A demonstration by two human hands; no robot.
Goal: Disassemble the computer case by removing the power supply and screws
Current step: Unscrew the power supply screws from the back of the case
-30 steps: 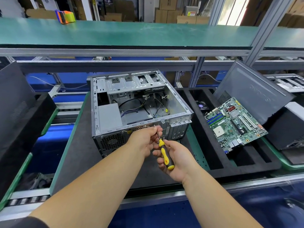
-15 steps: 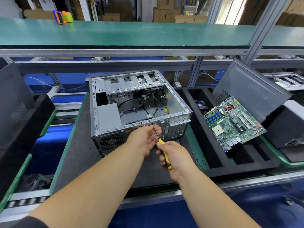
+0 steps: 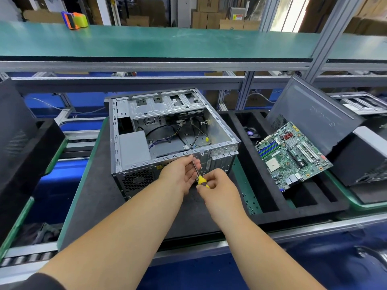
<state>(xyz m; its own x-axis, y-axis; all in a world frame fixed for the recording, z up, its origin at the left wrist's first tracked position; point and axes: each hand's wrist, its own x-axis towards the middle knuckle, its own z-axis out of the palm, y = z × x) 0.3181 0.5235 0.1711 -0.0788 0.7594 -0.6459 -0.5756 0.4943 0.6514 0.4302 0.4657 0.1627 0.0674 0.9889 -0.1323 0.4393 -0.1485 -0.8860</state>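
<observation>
My hands (image 3: 182, 174) crowd the computer case (image 3: 219, 130) rear w/ screwdriver (image 3: 201, 180). Open top gives access; power supply (image 3: 134, 147) fills the left, cables (image 3: 165, 135) cross the middle. Foam tray (image 3: 314, 208) w/ circuit board (image 3: 293, 158) blocks the right.

place: electronics disassembly line in a factory | 12 o'clock: green-topped shelf (image 3: 188, 40) on aluminium framing, cardboard boxes (image 3: 211, 16) behind | 3 o'clock: motherboard (image 3: 293, 155) in black foam tray (image 3: 272, 214) | 6 o'clock: roller conveyor rail (image 3: 27, 258)

Screwdriver (image 3: 201, 180) tip behind left hand (image 3: 180, 173)
</observation>
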